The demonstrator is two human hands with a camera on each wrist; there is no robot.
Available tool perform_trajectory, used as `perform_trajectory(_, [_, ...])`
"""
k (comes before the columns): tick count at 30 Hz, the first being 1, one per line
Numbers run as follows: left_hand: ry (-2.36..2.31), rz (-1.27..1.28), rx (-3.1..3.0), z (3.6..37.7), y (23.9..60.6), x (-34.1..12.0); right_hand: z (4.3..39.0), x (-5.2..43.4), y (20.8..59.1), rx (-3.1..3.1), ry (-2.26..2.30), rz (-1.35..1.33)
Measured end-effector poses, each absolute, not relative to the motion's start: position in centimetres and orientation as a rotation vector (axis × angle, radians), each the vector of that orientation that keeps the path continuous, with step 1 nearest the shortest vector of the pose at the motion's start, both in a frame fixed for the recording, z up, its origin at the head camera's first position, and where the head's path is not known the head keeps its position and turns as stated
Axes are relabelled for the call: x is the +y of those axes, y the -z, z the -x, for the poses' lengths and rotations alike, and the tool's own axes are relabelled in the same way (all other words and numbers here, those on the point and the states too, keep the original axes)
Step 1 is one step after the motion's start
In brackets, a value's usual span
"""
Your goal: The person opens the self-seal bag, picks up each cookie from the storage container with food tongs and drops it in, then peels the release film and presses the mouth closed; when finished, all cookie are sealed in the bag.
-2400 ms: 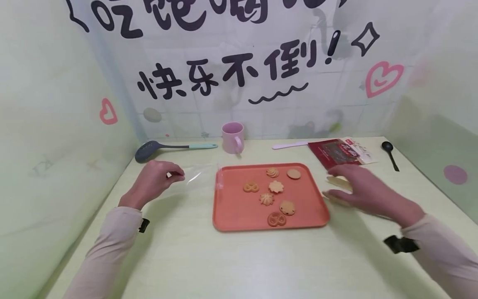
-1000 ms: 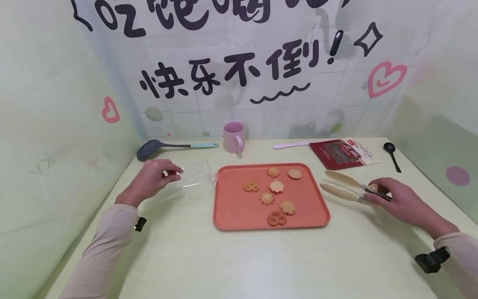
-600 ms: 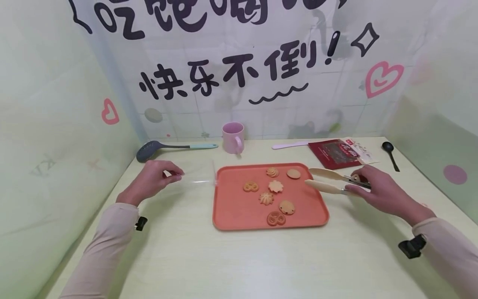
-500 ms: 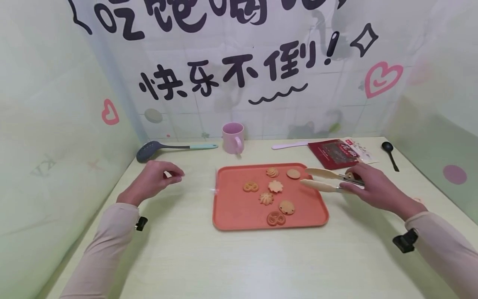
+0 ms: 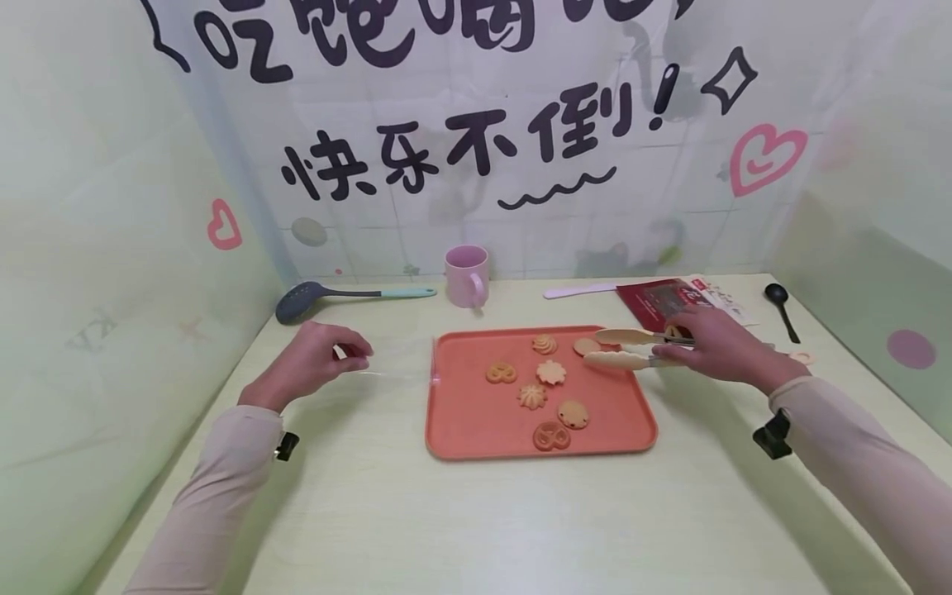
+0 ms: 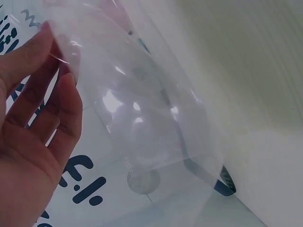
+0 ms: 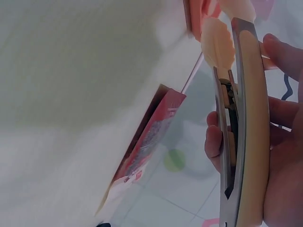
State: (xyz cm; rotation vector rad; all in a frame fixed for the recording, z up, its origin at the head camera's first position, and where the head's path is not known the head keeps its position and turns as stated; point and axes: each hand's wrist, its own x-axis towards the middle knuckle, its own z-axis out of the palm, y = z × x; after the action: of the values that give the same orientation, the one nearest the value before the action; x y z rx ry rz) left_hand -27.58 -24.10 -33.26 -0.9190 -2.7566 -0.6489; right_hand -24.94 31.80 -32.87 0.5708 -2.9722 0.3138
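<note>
My left hand [image 5: 316, 361] pinches the edge of a clear plastic bag [image 6: 137, 104], which stretches right to the left rim of the orange tray [image 5: 464, 426]. In the left wrist view the bag hangs from thumb and fingertips. My right hand [image 5: 714, 343] grips a pair of tongs [image 7: 253, 123] with cream tips. The parted tips reach over the tray's right rim, around or just above a flat oval cookie [image 5: 585, 346]; contact cannot be told. Several other cookies lie on the tray, among them a pretzel-shaped one [image 5: 552, 435] and a flower-shaped one [image 5: 550, 373].
Along the back stand or lie a slotted spoon [image 5: 297, 302], a pink mug [image 5: 466, 277], a lilac knife-like utensil [image 5: 580, 291] and a red packet [image 5: 650, 302]. A black spoon [image 5: 781, 310] lies at far right. Walls close off the back and both sides.
My right hand first took hold of the tongs beside the tray, then carried them left over its right rim to the oval cookie. My left hand has stayed nearly still with the bag.
</note>
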Motion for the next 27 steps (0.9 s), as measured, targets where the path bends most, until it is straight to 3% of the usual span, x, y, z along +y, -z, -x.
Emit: perform_trajectory(27, [0.631,0.901,-2.795,27.4,32.7,-22.8,24.5,28.9,30.9,-2.832,-0.360,-0.710])
